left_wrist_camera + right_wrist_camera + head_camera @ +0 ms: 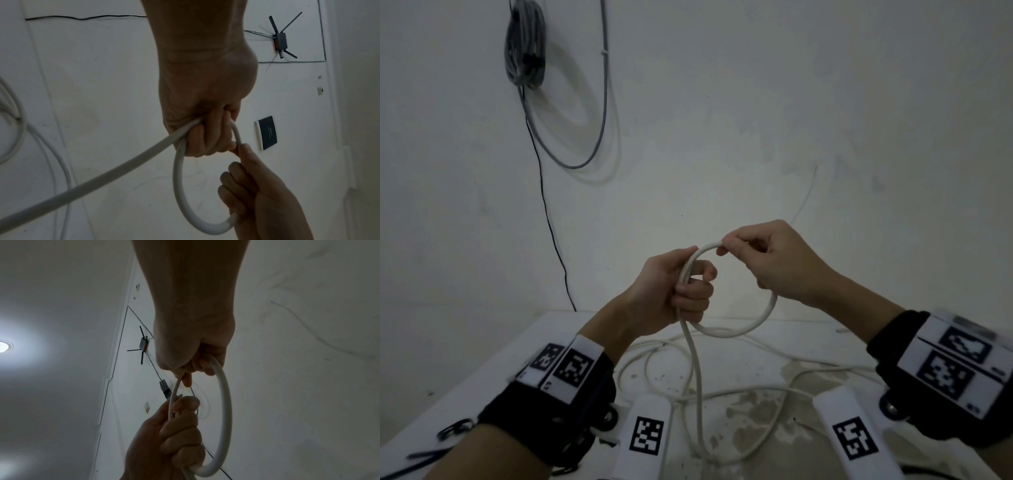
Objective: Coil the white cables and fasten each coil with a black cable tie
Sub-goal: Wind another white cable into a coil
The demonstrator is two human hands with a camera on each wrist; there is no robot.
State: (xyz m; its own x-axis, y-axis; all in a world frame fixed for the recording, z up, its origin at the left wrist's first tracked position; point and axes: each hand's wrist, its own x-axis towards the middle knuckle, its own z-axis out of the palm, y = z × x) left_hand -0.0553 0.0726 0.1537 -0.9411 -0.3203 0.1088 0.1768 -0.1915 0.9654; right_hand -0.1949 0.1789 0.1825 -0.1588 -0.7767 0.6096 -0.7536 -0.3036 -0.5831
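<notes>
Slack is my biggest worry: most of the white cable (pixel 697 387) is loose on the table (pixel 482 370) below my hands, sprawled in overlapping bends, and the strand dropping from my left fist runs down into that mess. If I pull the next turn up quickly, I judge those bends could cinch into a knot or drag the heap toward the table edge.

Next down is the loop (pixel 736 291) itself, the one full ring held in the air between my hands. My left hand (pixel 674 291) has its fingers curled tight round the cable where the ring crosses, thumb laid over it. My right hand (pixel 774 260) pinches the top of the ring between thumb and forefinger, the other fingers curled loosely behind. One ring is a weak start; should my left grip ease while I feed the next turn in, I think it would spring open, as the cable looks stiff.

Smallest concern: the black cable ties (pixel 424 455) seem to lie near my left wrist, dark strips I cannot make out clearly. Reaching for one means freeing a hand, and the coil could unwind then.
</notes>
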